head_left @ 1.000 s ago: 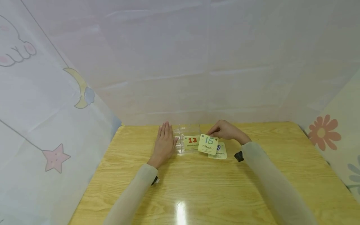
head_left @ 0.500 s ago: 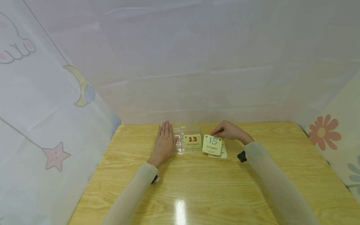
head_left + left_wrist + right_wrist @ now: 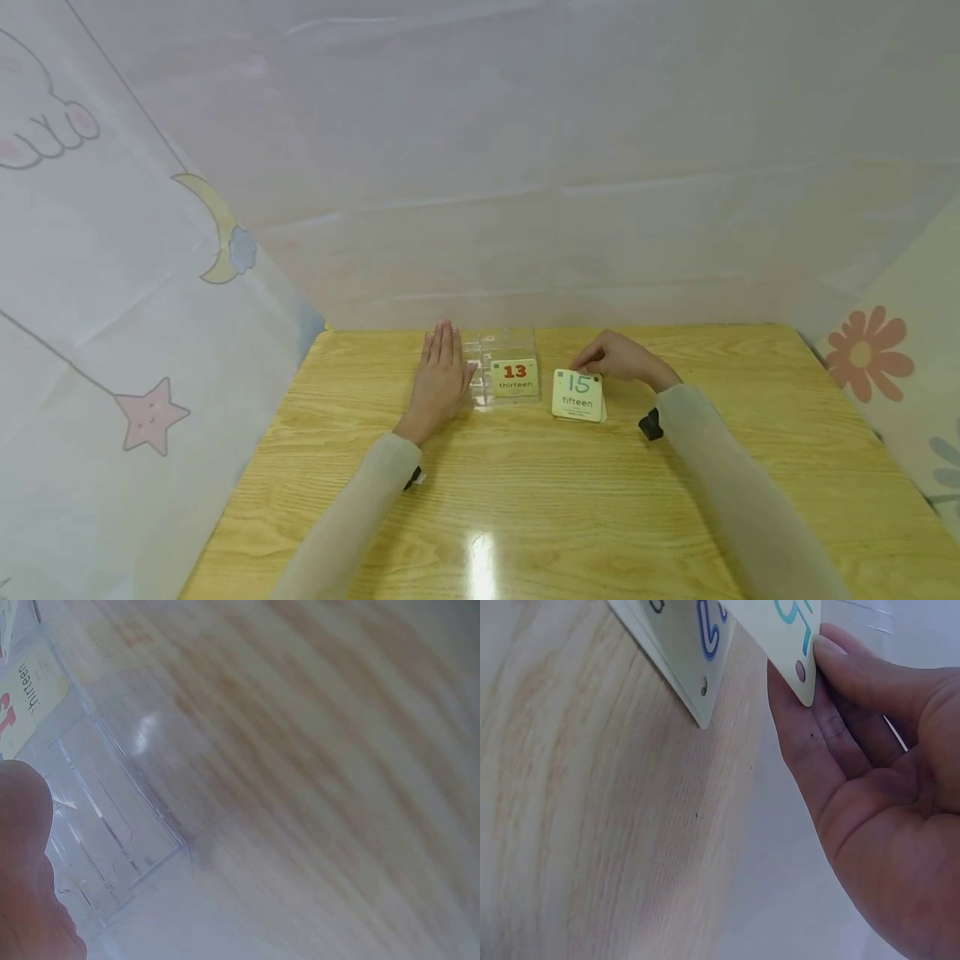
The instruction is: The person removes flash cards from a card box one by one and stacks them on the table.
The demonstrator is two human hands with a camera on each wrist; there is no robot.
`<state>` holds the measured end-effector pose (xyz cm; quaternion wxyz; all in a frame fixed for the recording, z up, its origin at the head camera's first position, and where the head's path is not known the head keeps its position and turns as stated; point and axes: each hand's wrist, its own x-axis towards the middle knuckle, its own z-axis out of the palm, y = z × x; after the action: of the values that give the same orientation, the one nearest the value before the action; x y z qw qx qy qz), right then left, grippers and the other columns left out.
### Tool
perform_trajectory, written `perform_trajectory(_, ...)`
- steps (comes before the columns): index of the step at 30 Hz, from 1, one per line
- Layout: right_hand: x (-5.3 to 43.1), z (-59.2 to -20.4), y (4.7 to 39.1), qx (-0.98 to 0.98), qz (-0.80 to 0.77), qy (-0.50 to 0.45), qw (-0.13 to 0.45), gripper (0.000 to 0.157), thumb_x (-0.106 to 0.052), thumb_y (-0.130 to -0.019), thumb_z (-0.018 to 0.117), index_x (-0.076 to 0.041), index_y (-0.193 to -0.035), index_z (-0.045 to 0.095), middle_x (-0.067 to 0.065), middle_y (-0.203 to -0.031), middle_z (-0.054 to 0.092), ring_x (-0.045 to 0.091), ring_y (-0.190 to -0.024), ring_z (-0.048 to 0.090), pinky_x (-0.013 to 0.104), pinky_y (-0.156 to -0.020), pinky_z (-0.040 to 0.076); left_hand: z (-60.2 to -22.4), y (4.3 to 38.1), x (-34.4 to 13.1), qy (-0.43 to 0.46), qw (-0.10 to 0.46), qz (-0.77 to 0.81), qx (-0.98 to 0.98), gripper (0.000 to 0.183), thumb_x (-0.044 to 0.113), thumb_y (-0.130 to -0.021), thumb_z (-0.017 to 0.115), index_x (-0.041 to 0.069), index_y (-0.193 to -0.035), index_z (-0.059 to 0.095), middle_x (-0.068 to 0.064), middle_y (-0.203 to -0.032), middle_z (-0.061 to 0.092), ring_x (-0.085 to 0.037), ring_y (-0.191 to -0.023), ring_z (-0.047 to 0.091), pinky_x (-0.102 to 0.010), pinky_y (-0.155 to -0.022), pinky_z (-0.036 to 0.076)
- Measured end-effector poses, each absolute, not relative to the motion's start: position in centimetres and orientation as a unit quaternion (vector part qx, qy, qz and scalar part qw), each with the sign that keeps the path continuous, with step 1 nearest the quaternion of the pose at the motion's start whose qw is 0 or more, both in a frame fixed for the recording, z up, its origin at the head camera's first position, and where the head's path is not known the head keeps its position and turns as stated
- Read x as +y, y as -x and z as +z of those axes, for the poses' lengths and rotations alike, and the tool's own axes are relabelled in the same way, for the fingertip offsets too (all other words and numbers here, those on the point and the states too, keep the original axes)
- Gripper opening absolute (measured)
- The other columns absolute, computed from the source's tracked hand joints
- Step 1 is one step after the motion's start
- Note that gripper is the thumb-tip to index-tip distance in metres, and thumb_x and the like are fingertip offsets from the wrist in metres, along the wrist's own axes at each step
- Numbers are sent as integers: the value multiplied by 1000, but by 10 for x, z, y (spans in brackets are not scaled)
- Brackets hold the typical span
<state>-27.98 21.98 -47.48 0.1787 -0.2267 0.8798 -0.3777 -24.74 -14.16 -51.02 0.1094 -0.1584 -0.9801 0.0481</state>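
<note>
My right hand [image 3: 619, 358] pinches the top edge of a yellow flash card [image 3: 577, 398] printed "15 fifteen". Thumb and fingers grip its corner in the right wrist view. Beneath it lies another card [image 3: 705, 667] with a blue numeral, on the table and almost covered in the head view. To the left, a clear plastic divided box [image 3: 512, 340] holds a "13 thirteen" card [image 3: 514, 380] in its right part. My left hand [image 3: 437, 387] rests flat over the box's left side with fingers straight, hiding that part. Its thumb shows beside the clear dividers [image 3: 97, 802] in the left wrist view.
The wooden table [image 3: 480, 475] ends at a pale cloth backdrop [image 3: 555, 208] right behind the box. Printed cloth walls rise at both sides, with a star [image 3: 152, 416] on the left and a flower [image 3: 870, 354] on the right.
My right hand has carried the fifteen card rightward, away from the box, until it lies nearly square over the other card. My left hand has stayed in place on the box.
</note>
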Motion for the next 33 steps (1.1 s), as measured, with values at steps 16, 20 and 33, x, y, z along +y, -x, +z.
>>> perform_trajectory(16, 220, -485, 282, 882, -375, 218, 188, 21, 1, -100, 66, -1, -116, 80, 23, -127, 75, 31, -108, 75, 39, -87, 64, -510, 246, -142, 159, 113, 33, -980, 75, 42, -114, 37, -7, -165, 13, -26, -176, 12, -39, -166, 11, -50, -137, 10)
perform_trajectory(20, 220, -486, 282, 884, -369, 220, 183, 21, 2, -99, 67, 1, -114, 80, 24, -125, 75, 32, -106, 76, 41, -87, 64, -510, 246, -142, 160, 110, 29, -981, 75, 41, -114, 39, -7, -165, 14, -26, -176, 11, -38, -166, 9, -49, -137, 9)
perform_trajectory(33, 219, -494, 282, 891, -367, 213, 164, 19, 0, -98, 69, -1, -113, 81, 23, -125, 76, 37, -113, 73, 45, -92, 63, -512, 247, -142, 162, 115, 41, -979, 75, 43, -115, 34, -7, -165, 12, -25, -176, 4, -39, -166, 12, -49, -137, 8)
